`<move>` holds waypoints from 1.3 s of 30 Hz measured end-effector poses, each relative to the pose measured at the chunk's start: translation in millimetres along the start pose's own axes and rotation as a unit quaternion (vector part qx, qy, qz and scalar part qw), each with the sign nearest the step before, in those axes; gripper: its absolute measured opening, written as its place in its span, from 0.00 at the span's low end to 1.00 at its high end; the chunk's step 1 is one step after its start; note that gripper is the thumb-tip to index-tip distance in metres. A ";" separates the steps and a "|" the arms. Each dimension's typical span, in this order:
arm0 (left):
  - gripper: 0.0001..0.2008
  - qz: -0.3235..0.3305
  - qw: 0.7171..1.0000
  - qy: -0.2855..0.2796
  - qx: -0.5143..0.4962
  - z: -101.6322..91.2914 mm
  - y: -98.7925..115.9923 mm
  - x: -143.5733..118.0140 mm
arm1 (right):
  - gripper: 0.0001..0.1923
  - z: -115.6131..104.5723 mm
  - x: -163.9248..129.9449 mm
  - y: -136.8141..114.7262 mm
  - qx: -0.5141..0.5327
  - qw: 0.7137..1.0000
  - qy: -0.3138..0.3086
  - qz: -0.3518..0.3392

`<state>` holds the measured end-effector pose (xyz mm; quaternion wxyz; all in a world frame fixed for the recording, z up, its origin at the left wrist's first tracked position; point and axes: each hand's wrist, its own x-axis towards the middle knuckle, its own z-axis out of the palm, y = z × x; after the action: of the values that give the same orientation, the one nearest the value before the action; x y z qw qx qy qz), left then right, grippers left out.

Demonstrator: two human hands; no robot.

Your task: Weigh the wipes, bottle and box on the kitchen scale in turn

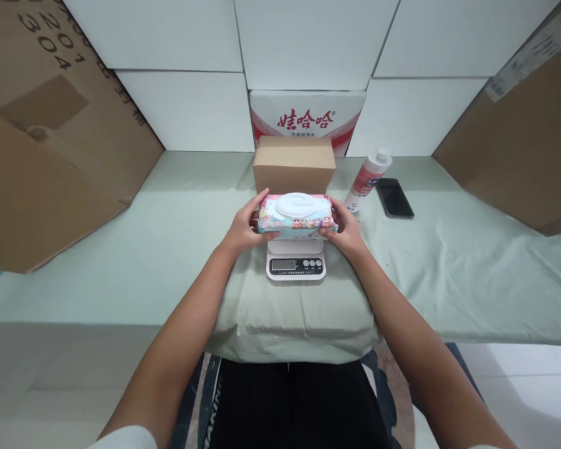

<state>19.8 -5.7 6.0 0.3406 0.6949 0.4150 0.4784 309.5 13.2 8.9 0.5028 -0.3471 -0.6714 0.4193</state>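
A pack of wet wipes [280, 222] with a white oval lid is gripped at its two ends, lid side up. My left hand [249, 226] closes round its left end, and my right hand [346, 229] round its right end. Under the pack, the front of a white digital kitchen scale [295, 274] shows its dark display and buttons. The pack hides most of the scale's plate, and whether it touches the plate I cannot tell. Right behind the pack stands a plain brown cardboard box [293, 163].
A bottle with a red label [365, 181] stands right of my right hand, beside a dark phone [395, 198] lying flat. A white and red carton [306, 112] is at the back. Big cardboard panels [51, 162] flank the cloth-covered table [182, 274].
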 end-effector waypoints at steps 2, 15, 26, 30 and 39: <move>0.61 0.000 1.000 -0.003 -0.024 1.8 5.6 -1.0 | 0.52 -1.9 -3.5 -4.6 0.001 1.000 0.010 -0.006; 0.62 0.063 0.960 -0.272 -0.006 179.7 101.7 44.7 | 0.50 -195.6 -139.9 -56.9 -0.189 0.967 0.123 0.119; 0.56 0.023 0.939 -0.326 0.108 261.7 112.1 44.5 | 0.52 -270.0 -174.2 -67.4 -0.264 0.920 0.212 0.197; 0.40 0.116 0.935 -0.258 0.212 227.7 126.8 -16.7 | 0.53 -221.0 -148.1 -91.8 -0.239 0.917 0.320 0.022; 0.07 0.383 0.718 -0.577 0.070 258.7 94.3 -122.3 | 0.39 -62.8 27.6 -8.7 -0.094 0.953 0.285 0.047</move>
<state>264.4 -175.7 -38.9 0.2522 0.9577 -0.1313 0.0440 362.7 47.6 36.3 0.6182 -0.5292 -0.5191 0.2613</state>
